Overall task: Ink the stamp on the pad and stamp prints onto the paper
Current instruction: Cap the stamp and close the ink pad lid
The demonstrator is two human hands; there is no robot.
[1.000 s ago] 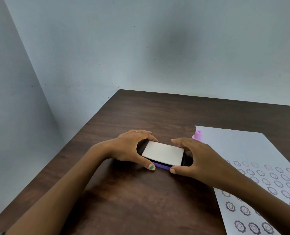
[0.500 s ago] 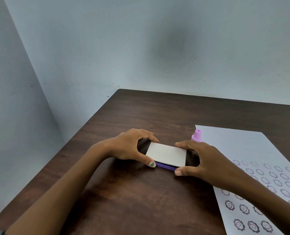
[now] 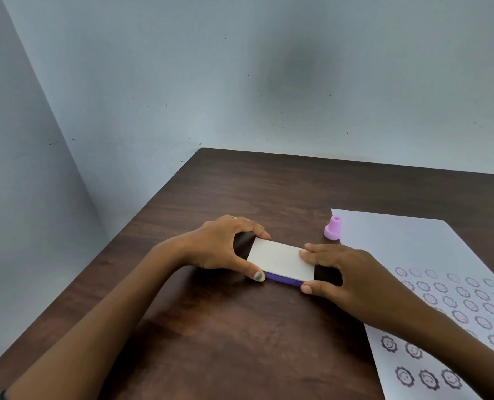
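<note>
Wood table (image 3: 240, 342) open front | both hands grip pad: L hand (image 3: 225, 243), R hand (image 3: 346, 272), pad (image 3: 280, 259) | stamp (image 3: 332, 228) at paper (image 3: 413, 255) edge

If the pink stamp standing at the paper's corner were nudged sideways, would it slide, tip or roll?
The pink stamp stands on a flared base wider than its neck, so a low nudge would probably slide it. A push near the top might tip it. Once on its side, the round tapered body would likely roll in a curve. It looks like light plastic.
</note>
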